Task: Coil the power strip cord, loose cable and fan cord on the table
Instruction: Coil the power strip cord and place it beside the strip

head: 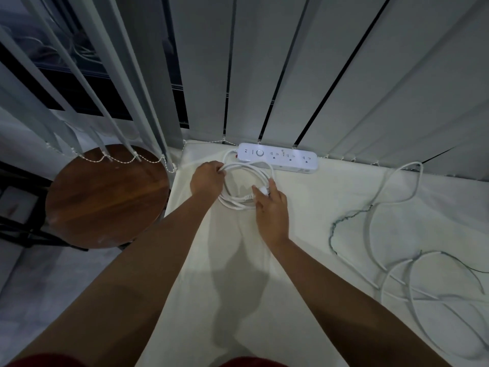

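Note:
A white power strip (277,157) lies along the far edge of the cloth-covered table (304,207). Its white cord (246,172) lies in a round coil just in front of it. My left hand (207,178) is closed around the coil's left side. My right hand (272,207) pinches the white plug end at the coil's lower right. On the right of the table, loose white cables (391,263) and a thin dark cable (344,221) sprawl in wide, uncoiled loops. No fan is in view.
A round wooden stool (105,197) stands left of the table, close to its edge. Vertical blinds (317,75) with a bead chain hang right behind the table. The floor lies at the lower left.

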The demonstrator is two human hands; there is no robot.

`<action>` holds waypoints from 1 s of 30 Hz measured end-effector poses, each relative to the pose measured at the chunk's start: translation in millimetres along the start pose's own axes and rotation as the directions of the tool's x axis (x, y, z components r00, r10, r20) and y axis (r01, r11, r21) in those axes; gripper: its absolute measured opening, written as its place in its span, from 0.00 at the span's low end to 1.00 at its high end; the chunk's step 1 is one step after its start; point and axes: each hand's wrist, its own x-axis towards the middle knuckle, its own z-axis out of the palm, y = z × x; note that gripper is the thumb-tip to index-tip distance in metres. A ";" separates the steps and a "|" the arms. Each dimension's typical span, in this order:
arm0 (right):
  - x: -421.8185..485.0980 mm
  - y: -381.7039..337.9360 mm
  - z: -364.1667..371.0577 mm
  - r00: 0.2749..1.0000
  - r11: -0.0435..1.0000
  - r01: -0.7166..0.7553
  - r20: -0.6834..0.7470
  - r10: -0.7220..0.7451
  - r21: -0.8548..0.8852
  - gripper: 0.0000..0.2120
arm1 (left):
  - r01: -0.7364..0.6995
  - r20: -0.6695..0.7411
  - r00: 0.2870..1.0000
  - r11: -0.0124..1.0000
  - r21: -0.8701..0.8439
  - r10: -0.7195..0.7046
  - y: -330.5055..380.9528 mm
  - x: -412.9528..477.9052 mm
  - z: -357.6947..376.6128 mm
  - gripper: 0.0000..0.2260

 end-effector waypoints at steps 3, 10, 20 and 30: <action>9.9 2.5 -3.1 1.000 0.999 0.007 0.024 -0.008 0.044 0.19 | -0.006 -0.012 1.000 0.999 0.035 0.006 0.3 2.4 -0.5 0.09; 22.1 8.9 -12.7 0.993 0.996 0.072 0.102 -0.067 -0.043 0.17 | 0.008 0.035 0.999 0.991 0.135 -0.013 1.8 4.9 -6.7 0.10; 12.9 7.6 -27.1 0.981 0.981 0.099 0.179 -0.069 -0.165 0.24 | -0.138 0.108 0.986 0.983 0.122 0.125 -14.3 -20.5 -7.2 0.22; -10.6 10.8 -55.3 0.989 0.989 0.000 0.143 0.022 -0.150 0.24 | -0.309 0.036 0.949 0.897 0.316 0.314 11.6 -70.8 -1.9 0.20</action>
